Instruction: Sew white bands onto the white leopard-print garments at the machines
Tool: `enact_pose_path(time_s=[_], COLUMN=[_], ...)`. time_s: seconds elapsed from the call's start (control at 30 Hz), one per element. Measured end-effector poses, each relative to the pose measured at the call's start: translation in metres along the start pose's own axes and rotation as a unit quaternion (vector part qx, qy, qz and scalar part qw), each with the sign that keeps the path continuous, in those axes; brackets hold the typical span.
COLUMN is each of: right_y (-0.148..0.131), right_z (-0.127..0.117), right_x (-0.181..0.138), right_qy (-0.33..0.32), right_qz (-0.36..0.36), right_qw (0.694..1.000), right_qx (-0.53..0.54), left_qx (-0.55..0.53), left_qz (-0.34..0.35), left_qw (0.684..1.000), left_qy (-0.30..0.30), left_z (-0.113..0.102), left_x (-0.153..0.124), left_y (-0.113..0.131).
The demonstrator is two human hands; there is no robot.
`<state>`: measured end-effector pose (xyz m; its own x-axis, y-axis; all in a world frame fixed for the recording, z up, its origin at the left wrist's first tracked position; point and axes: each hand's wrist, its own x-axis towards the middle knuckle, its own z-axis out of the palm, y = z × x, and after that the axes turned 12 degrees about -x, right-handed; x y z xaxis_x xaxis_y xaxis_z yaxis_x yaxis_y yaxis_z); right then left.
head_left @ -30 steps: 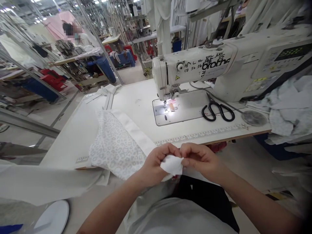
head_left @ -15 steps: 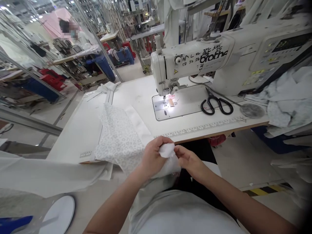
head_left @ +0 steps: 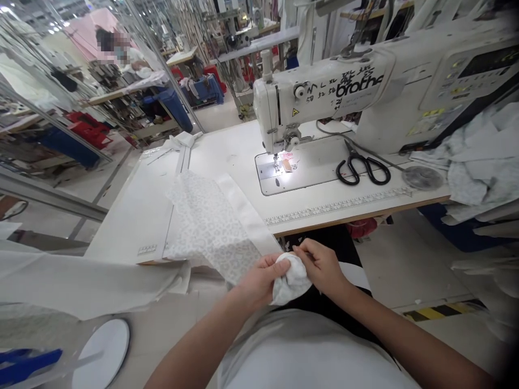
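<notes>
White cloth bunch (head_left: 291, 280) sits clamped btwn both hands, just past the near table edge, over the lap. Left hand (head_left: 263, 278) cups it from the side; right hand (head_left: 322, 265) pinches its top w/ fingertips, so hands are together, prob. for close finger work. Just left, leopard-print panel (head_left: 206, 221) w/ plain white band (head_left: 243, 208) lies flat on sewing table (head_left: 227, 156), seemingly kept handy. Far right: Brother sewing machine (head_left: 320, 92), black-handled scissors (head_left: 360, 170) within reach on its bed.

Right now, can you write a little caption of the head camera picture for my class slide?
The left hand and right hand hold a bunched white cloth near a Brother sewing machine.
</notes>
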<state>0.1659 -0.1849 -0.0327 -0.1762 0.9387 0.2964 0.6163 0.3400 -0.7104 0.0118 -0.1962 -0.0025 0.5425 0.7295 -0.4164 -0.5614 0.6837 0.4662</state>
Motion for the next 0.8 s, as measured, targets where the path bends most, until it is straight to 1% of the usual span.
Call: enact_pose_path(time_s=[0.03, 0.1, 0.2, 0.27, 0.3, 0.33, 0.37, 0.4, 0.43, 0.47, 0.5, 0.53, 0.57, 0.6, 0.63, 0.67, 0.7, 0.73, 0.77, 0.8], right_y=[-0.002, -0.009, -0.019, -0.024, -0.026, -0.029, -0.032, -0.035, -0.038, -0.039, -0.039, -0.036, -0.029, -0.019, -0.006, 0.008, 0.023, 0.038, 0.050, 0.060], right_z=[-0.007, -0.024, -0.045, -0.050, -0.051, -0.051, -0.052, -0.055, -0.058, -0.061, -0.063, -0.064, -0.062, -0.057, -0.050, -0.040, -0.029, -0.018, -0.006, 0.005], right_x=[0.001, 0.004, 0.010, 0.012, 0.013, 0.013, 0.014, 0.014, 0.015, 0.015, 0.014, 0.012, 0.008, 0.000, -0.009, -0.021, -0.033, -0.043, -0.051, -0.054], right_qy=[0.001, 0.004, -0.030, -0.049, -0.052, -0.055, -0.059, -0.056, -0.044, -0.019, 0.012, 0.031, 0.018, -0.030, -0.109, -0.219, -0.317, -0.395, -0.442, -0.448], right_qz=[-0.014, -0.075, -0.193, -0.246, -0.263, -0.275, -0.277, -0.265, -0.237, -0.196, -0.145, -0.094, -0.051, -0.023, -0.006, -0.001, 0.001, 0.004, 0.006, 0.013], right_qw=[1.000, 0.997, 0.980, 0.968, 0.963, 0.959, 0.959, 0.963, 0.970, 0.980, 0.989, 0.994, 0.997, 0.997, 0.992, 0.973, 0.945, 0.914, 0.890, 0.885], right_qx=[0.005, 0.023, 0.035, 0.031, 0.030, 0.029, 0.025, 0.015, 0.000, -0.017, -0.033, -0.048, -0.057, -0.061, -0.066, -0.071, -0.078, -0.093, -0.112, -0.123], left_qx=[-0.011, -0.027, -0.031, -0.007, 0.024, 0.092, 0.185, 0.280, 0.377, 0.474, 0.565, 0.646, 0.713, 0.769, 0.798, 0.798, 0.768, 0.712, 0.653, 0.608], left_qz=[0.003, 0.006, 0.002, 0.014, 0.025, 0.028, 0.022, 0.008, -0.008, -0.021, -0.022, -0.010, 0.002, -0.005, -0.037, -0.102, -0.191, -0.276, -0.310, -0.296], left_qw=[1.000, 0.999, 0.999, 1.000, 0.999, 0.994, 0.980, 0.954, 0.918, 0.873, 0.822, 0.763, 0.695, 0.618, 0.562, 0.550, 0.579, 0.629, 0.680, 0.727], left_qy=[0.016, 0.025, 0.007, -0.010, -0.024, -0.048, -0.075, -0.104, -0.120, -0.112, -0.069, 0.002, 0.089, 0.165, 0.214, 0.226, 0.194, 0.147, 0.118, 0.114], left_z=[-0.004, -0.008, -0.009, -0.007, -0.007, -0.007, -0.009, -0.011, -0.015, -0.021, -0.029, -0.039, -0.051, -0.064, -0.077, -0.091, -0.105, -0.118, -0.131, -0.142], left_x=[0.001, 0.002, 0.001, 0.002, 0.003, 0.004, 0.004, 0.003, 0.000, -0.006, -0.015, -0.029, -0.046, -0.066, -0.088, -0.108, -0.127, -0.141, -0.149, -0.151], left_y=[-0.001, -0.001, -0.003, -0.003, -0.003, 0.000, 0.005, 0.011, 0.019, 0.027, 0.035, 0.041, 0.044, 0.044, 0.041, 0.035, 0.028, 0.021, 0.015, 0.011])
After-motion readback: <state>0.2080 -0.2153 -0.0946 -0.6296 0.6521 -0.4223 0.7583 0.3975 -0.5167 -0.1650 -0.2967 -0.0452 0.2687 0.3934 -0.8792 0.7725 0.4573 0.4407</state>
